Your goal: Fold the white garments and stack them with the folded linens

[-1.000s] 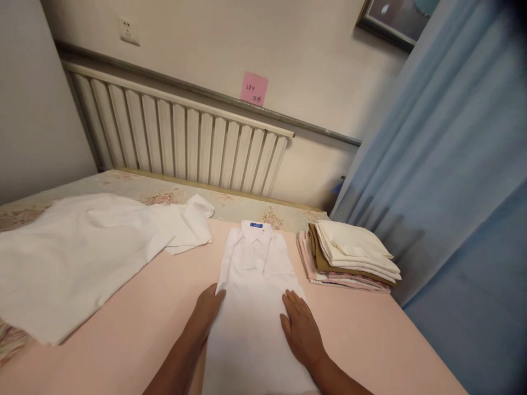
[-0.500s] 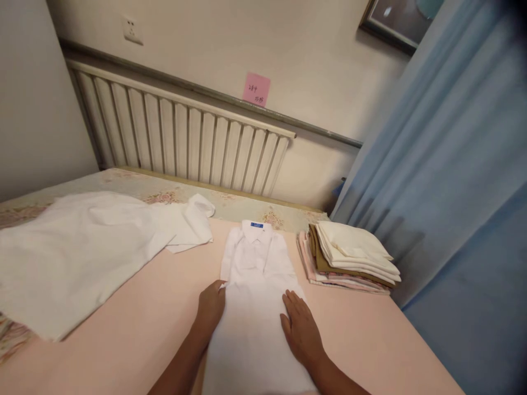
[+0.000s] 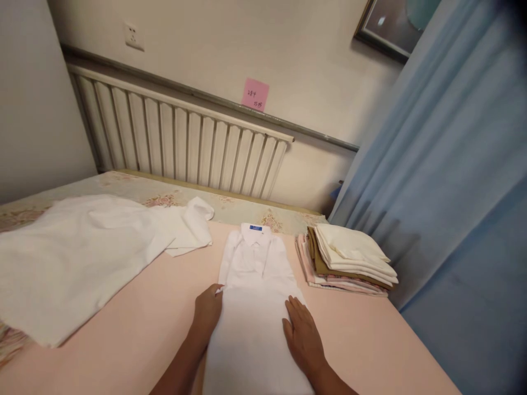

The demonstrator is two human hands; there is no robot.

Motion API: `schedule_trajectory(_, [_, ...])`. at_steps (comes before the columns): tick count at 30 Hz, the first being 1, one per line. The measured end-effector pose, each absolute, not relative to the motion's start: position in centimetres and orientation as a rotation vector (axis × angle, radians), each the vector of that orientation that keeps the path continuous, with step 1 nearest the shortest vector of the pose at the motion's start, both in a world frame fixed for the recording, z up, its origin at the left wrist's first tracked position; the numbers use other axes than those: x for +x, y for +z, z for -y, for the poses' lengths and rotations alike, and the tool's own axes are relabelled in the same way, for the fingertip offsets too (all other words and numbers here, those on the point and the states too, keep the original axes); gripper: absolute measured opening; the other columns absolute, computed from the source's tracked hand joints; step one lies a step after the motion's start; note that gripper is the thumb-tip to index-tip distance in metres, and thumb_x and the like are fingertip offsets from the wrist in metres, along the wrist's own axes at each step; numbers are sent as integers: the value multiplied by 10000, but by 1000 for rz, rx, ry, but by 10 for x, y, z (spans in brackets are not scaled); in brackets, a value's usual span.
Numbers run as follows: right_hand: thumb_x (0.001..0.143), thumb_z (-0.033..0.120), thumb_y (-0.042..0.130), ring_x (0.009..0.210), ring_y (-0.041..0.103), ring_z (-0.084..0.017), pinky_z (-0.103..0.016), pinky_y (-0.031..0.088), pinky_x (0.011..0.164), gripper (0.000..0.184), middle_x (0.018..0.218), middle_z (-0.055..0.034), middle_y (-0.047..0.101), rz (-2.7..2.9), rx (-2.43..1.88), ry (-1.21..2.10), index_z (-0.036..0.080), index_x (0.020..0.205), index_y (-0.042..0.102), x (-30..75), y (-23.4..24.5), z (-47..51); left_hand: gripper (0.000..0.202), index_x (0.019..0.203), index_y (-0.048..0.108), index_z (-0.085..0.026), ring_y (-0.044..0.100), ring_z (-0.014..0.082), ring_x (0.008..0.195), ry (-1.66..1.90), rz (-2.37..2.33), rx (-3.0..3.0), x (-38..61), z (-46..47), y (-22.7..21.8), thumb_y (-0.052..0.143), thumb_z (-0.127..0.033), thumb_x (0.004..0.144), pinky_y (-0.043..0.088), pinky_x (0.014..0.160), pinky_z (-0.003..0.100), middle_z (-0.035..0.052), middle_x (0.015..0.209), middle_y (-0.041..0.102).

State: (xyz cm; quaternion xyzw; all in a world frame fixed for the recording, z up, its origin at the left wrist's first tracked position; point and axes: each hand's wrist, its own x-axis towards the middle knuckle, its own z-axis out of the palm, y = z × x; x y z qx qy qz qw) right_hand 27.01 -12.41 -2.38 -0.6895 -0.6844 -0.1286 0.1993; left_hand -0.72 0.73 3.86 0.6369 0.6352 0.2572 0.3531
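A white collared shirt (image 3: 254, 285) lies lengthwise on the pink sheet (image 3: 140, 329), folded into a narrow strip, its collar with a blue label at the far end. My left hand (image 3: 207, 315) rests on the shirt's left edge, fingers curled at the fabric's rim. My right hand (image 3: 303, 334) lies flat on the shirt's right side with fingers stretched out together. Both forearms reach in from the bottom edge.
A loose white garment (image 3: 78, 252) is spread at the left. A stack of folded clothes (image 3: 349, 258), cream, brown and pink, sits right of the shirt. A ribbed radiator (image 3: 181, 142) runs along the wall. A blue curtain (image 3: 453, 181) hangs on the right.
My left hand curled its fingers at the shirt's left edge and slid slightly back. The right hand stayed flat, drawing a little toward me.
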Motion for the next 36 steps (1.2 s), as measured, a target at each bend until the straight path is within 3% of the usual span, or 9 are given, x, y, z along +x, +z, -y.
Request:
schedule_trajectory(8, [894,323,382,1209,529,-293,-426,402,1038,497,1303,-188,567,1428,-2218,-175,57,1292,518,274,-6,135,425,1235,560,-180,634,211,1045,656,-1651,1605,-12,-7,38,468,-276,831,458,902,297,79,1141,689])
schedule_trajectory(11, [865,330,394,1146,570,-284,-390,423,996,499,1239,-177,608,1311,-2330,18,68,1269,524,279,8,144,463,1254,534,-161,625,212,1079,704,-1636,1567,-14,-6,38,515,-274,805,459,909,290,93,1192,669])
schedule_trajectory(15, [832,321,436,1022,646,-246,-318,469,879,454,1130,-119,675,1237,-2458,344,148,1237,548,286,21,155,446,1211,557,-175,649,217,1026,679,-1620,1553,-16,-7,37,543,-239,770,472,885,294,78,1115,701])
schedule_trajectory(25, [705,191,483,1060,631,-214,-262,447,914,522,1161,-103,672,1324,-2421,618,118,1214,576,294,21,186,503,1241,512,-170,642,206,1039,603,-1556,1602,-18,4,38,540,-167,739,463,904,285,78,1144,687])
schedule_trajectory(29, [631,228,536,944,674,-244,-304,498,826,541,1033,-63,720,1326,-2343,483,216,1163,633,318,11,205,530,1277,467,-141,602,194,1123,576,-1498,1617,-18,14,35,518,-158,750,438,944,266,100,1250,632])
schedule_trajectory(32, [675,311,536,831,678,-259,-344,503,746,448,928,-60,725,1341,-2263,182,252,1101,663,325,23,189,471,1247,473,-141,602,193,1115,553,-1478,1651,-17,18,36,487,-161,777,441,931,273,100,1225,636])
schedule_trajectory(34, [721,332,496,774,666,-238,-336,490,719,366,870,-54,715,1442,-2176,124,228,1023,676,316,45,158,426,1217,485,-147,605,195,1101,545,-1480,1665,-16,18,37,471,-163,791,443,919,283,96,1193,646])
schedule_trajectory(36, [747,318,468,685,640,-208,-308,473,668,236,711,-24,681,1580,-2095,215,217,818,669,297,70,113,407,1204,488,-148,603,195,1097,559,-1491,1662,-14,17,38,465,-155,797,437,925,289,95,1184,647])
